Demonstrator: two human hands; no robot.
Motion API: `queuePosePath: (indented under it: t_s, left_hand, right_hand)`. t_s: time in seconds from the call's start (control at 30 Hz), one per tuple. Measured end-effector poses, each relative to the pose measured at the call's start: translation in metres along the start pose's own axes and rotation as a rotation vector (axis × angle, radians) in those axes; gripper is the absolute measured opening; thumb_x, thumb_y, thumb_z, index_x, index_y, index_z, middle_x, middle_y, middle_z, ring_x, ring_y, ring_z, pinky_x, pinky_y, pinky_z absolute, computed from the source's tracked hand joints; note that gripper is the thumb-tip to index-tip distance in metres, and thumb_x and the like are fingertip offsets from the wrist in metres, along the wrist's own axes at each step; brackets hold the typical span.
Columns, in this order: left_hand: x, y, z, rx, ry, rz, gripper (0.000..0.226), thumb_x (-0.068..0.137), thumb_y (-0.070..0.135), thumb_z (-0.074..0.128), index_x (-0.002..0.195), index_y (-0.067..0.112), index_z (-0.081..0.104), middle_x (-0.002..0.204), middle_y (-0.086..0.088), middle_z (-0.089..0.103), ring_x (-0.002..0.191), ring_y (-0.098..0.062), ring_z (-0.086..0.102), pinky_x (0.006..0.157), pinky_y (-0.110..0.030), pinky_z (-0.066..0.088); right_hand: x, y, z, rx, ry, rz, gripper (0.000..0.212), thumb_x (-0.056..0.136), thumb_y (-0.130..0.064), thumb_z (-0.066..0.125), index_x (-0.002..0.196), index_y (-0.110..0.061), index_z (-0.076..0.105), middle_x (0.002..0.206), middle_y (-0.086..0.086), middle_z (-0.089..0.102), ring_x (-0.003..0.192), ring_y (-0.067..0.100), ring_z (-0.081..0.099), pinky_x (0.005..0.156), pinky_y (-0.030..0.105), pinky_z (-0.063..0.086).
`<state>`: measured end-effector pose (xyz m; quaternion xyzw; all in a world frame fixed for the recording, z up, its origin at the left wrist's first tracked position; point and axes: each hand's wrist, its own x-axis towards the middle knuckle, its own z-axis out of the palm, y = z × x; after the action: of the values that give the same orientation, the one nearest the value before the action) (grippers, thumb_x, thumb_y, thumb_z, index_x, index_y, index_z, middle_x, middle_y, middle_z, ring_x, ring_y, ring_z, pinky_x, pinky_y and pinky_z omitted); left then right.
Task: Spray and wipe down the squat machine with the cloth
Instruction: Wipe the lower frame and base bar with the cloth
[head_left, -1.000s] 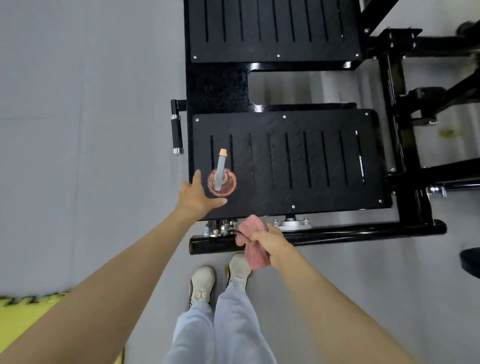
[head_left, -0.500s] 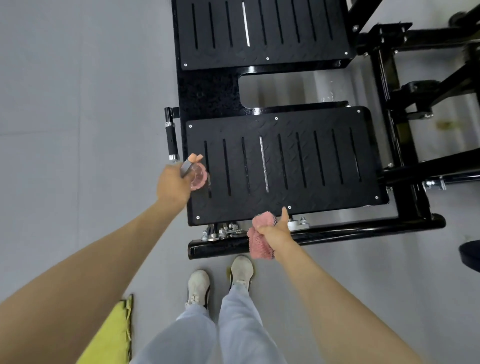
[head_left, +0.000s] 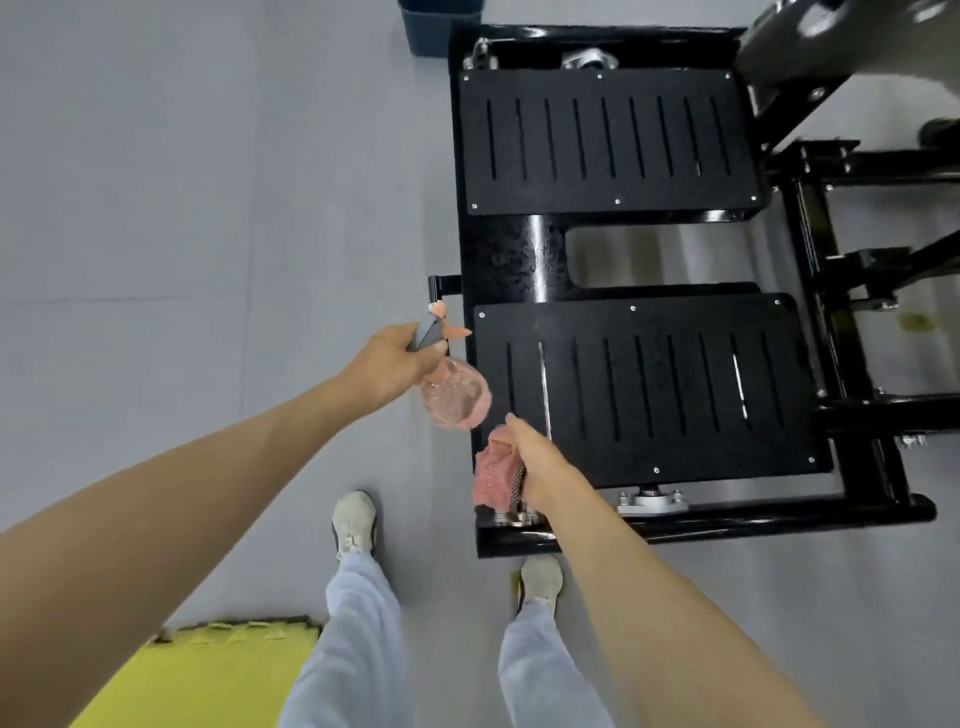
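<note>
Head cam looks straight down, so clock directions are as the frame reads. Left hand (head_left: 395, 358) has its grip wrapped round the grey head of the spray bottle (head_left: 457, 397), fingers curled on it. The pink see-through belly hangs below the fist and the orange nozzle pokes out toward 3 o'clock. Right hand (head_left: 535, 462) has its grip clamped on the bunched pink cloth (head_left: 493, 475). It sits at 5 o'clock of the bottle, just beside it, over the near-left corner of the squat machine's (head_left: 519, 260) near footplate (head_left: 649, 395).

That plate is the bit that matters imo. It lies at 3 o'clock from the nozzle, with its long side running 9 to 3 and its slots running 12 to 6. So the bottle is lined up off the left edge, and a squeeze should mist along the length. The cloth hand is the nearer one to the metal, so it looks ready to follow up. The far footplate (head_left: 608, 140) sits at 12 o'clock, well apart from both hands. A yellow mat (head_left: 208, 670) lies at 7 o'clock on the grey floor (head_left: 156, 208).
</note>
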<state>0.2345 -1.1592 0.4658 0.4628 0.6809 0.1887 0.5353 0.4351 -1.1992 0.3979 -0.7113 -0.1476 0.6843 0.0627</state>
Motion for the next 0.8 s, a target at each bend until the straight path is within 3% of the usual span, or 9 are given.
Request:
queuePosePath:
  t_s: [0.1,0.17,0.3,0.4,0.47,0.57,0.63,0.73,0.8]
  left_hand:
    - [-0.01,0.037,-0.044,-0.069,-0.041,0.041,0.018,0.097,0.021,0.053,0.081,0.015,0.062,0.075,-0.005,0.055,0.069,-0.017,0.049,0.068,-0.033,0.043]
    - [-0.021,0.067,-0.078,-0.059,-0.069,0.084,0.026,0.097,0.024,0.052,0.072,0.029,0.055,0.069,0.001,0.053,0.066,-0.014,0.048,0.067,-0.027,0.042]
    - [-0.041,0.108,-0.148,0.104,-0.123,0.186,0.013,0.097,0.034,0.051,0.091,0.031,0.062,0.081,0.005,0.066,0.073,-0.01,0.058,0.076,-0.028,0.049]
    - [-0.047,0.144,-0.201,0.237,-0.169,0.218,0.036,0.095,0.039,0.052,0.114,0.01,0.061,0.095,-0.008,0.069,0.089,-0.025,0.065,0.088,-0.043,0.052]
    - [-0.041,0.172,-0.231,0.313,-0.171,0.255,0.037,0.093,0.035,0.058,0.117,0.007,0.057,0.104,-0.012,0.067,0.094,-0.029,0.065,0.088,-0.045,0.052]
    - [-0.022,0.211,-0.262,0.352,-0.164,0.369,0.027,0.084,0.022,0.069,0.104,0.009,0.057,0.084,-0.004,0.059,0.075,-0.024,0.059,0.07,-0.039,0.051]
    - [-0.005,0.235,-0.275,0.327,-0.226,0.399,0.025,0.08,0.017,0.073,0.093,0.019,0.052,0.077,-0.002,0.05,0.065,-0.019,0.051,0.06,-0.031,0.047]
    - [0.024,0.273,-0.284,0.222,-0.296,0.439,0.067,0.077,0.016,0.077,0.131,0.031,0.039,0.106,0.0,0.058,0.089,-0.022,0.063,0.08,-0.036,0.057]
    - [0.05,0.299,-0.29,0.172,-0.231,0.497,0.078,0.076,0.013,0.078,0.136,0.031,0.033,0.111,0.01,0.055,0.094,-0.014,0.062,0.087,-0.037,0.054]
  right_hand:
    - [-0.044,-0.037,0.047,0.203,-0.027,-0.037,0.041,0.094,-0.053,0.047,0.1,-0.018,0.067,0.103,0.013,0.066,0.098,0.03,0.062,0.096,0.043,0.047]
    - [-0.072,-0.057,0.08,0.4,-0.077,-0.078,0.046,0.096,-0.051,0.043,0.104,-0.014,0.067,0.1,0.013,0.067,0.089,0.028,0.061,0.087,0.042,0.049]
    - [-0.117,-0.091,0.147,0.676,-0.107,-0.165,0.058,0.091,-0.056,0.04,0.109,-0.009,0.069,0.103,0.017,0.063,0.08,0.028,0.06,0.078,0.04,0.048]
    - [-0.144,-0.136,0.185,0.659,-0.085,-0.132,0.061,0.09,-0.056,0.041,0.112,-0.006,0.066,0.1,0.018,0.063,0.074,0.029,0.06,0.072,0.039,0.05]
    - [-0.156,-0.172,0.2,0.626,-0.067,-0.158,0.062,0.088,-0.056,0.042,0.113,-0.004,0.065,0.103,0.02,0.067,0.081,0.035,0.065,0.079,0.044,0.054]
    - [-0.167,-0.228,0.206,0.565,-0.063,-0.248,0.065,0.091,-0.06,0.035,0.109,-0.006,0.066,0.107,0.021,0.068,0.096,0.038,0.065,0.095,0.053,0.049]
    - [-0.17,-0.266,0.204,0.549,-0.073,-0.303,0.055,0.099,-0.048,0.032,0.117,-0.004,0.06,0.118,0.02,0.062,0.102,0.038,0.061,0.098,0.055,0.046]
    - [-0.173,-0.319,0.191,0.552,-0.085,-0.471,0.038,0.102,-0.03,0.038,0.129,-0.007,0.051,0.124,0.015,0.059,0.105,0.03,0.062,0.092,0.048,0.053]
    - [-0.185,-0.353,0.179,0.438,-0.122,-0.543,0.027,0.101,-0.014,0.044,0.124,-0.002,0.052,0.114,0.017,0.062,0.112,0.037,0.059,0.091,0.044,0.053]
